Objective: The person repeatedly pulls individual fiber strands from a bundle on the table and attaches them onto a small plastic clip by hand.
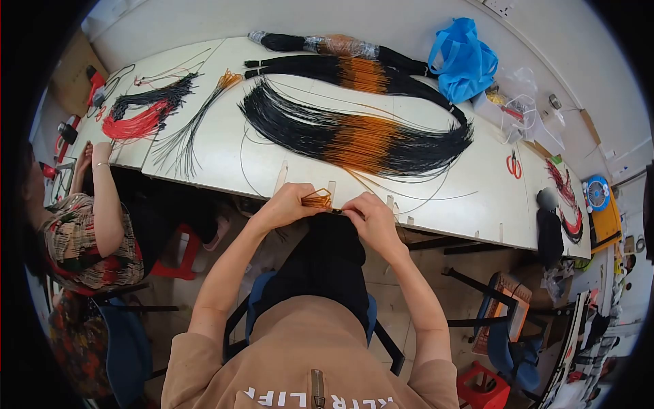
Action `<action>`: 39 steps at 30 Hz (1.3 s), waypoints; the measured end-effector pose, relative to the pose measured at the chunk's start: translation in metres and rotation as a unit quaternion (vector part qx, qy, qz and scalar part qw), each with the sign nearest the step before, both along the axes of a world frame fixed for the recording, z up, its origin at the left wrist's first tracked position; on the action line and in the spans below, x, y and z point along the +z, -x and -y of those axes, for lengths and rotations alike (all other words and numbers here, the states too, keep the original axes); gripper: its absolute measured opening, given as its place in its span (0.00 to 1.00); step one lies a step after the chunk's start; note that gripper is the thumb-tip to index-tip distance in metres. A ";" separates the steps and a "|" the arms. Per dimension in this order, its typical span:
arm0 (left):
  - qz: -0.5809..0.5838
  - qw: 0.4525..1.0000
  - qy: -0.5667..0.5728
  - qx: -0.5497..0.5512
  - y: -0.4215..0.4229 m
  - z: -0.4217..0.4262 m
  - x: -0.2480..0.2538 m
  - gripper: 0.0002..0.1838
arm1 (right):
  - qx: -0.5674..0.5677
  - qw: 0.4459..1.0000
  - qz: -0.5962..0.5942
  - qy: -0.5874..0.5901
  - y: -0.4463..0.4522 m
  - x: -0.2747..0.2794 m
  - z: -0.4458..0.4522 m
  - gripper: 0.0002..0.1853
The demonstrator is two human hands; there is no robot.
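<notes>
At the table's front edge, my left hand (289,204) is closed on a few orange wires (317,198) that bend into loops beside its fingers. My right hand (372,217) is closed in a pinch just to the right, at a small dark piece (336,210) between the two hands; I cannot make out what it is. Beyond them lies a big fanned bundle of black wires with an orange middle (361,142). Loose orange wires (361,180) trail from it toward my right hand.
More black-and-orange bundles (362,73) lie behind, near a blue bag (463,61). Orange-tipped wires (228,80) and red and black wires (139,121) are on the left. Orange-handled scissors (514,165) lie right. A co-worker (95,232) sits at the left.
</notes>
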State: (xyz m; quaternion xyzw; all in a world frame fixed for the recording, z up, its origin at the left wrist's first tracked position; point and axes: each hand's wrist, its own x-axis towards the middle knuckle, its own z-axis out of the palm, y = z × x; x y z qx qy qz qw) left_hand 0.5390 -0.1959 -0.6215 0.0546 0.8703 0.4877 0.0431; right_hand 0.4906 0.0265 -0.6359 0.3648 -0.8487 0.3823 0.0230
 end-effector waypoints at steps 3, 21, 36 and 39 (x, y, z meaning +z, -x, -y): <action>-0.003 1.000 -0.013 -0.002 -0.001 0.001 0.001 0.13 | 0.001 1.000 -0.007 -0.005 0.000 0.000 0.001 0.02; 0.083 0.964 -0.184 0.173 -0.071 -0.062 -0.046 0.09 | -0.144 0.849 0.429 0.272 -0.067 -0.037 0.019 0.05; 0.141 0.914 -0.307 0.226 -0.047 -0.063 -0.016 0.12 | -0.089 0.691 0.572 0.432 -0.106 -0.069 0.007 0.07; 0.167 0.905 -0.328 0.213 -0.042 -0.068 -0.019 0.11 | -0.096 0.692 0.576 0.423 -0.107 -0.068 0.006 0.06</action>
